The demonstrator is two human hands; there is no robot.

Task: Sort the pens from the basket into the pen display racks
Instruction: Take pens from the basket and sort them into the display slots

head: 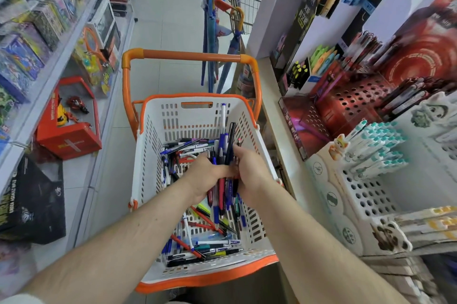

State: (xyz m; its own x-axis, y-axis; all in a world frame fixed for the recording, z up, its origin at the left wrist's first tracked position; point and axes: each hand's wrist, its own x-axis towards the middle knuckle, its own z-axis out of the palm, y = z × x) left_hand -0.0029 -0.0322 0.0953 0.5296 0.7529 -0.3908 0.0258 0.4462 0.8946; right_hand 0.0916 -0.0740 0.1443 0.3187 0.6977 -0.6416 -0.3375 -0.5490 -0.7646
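Observation:
A white basket with orange trim (153,155) stands in the aisle below me, its floor covered with several loose pens (205,247). Above its middle, my left hand (200,177) and my right hand (249,175) together grip a bundle of pens (226,148), blue, black, red and white, that sticks out above and below my fingers. To the right stand the pen display racks: a white perforated rack (366,195) with teal-capped pens (380,145) and a red perforated rack (351,103) with dark pens.
The basket's orange handle (188,55) rises at its far end. Toy boxes fill the left shelf (49,39), with a red box (69,140) low down. Umbrellas (217,7) hang ahead. Tiled floor runs down the aisle.

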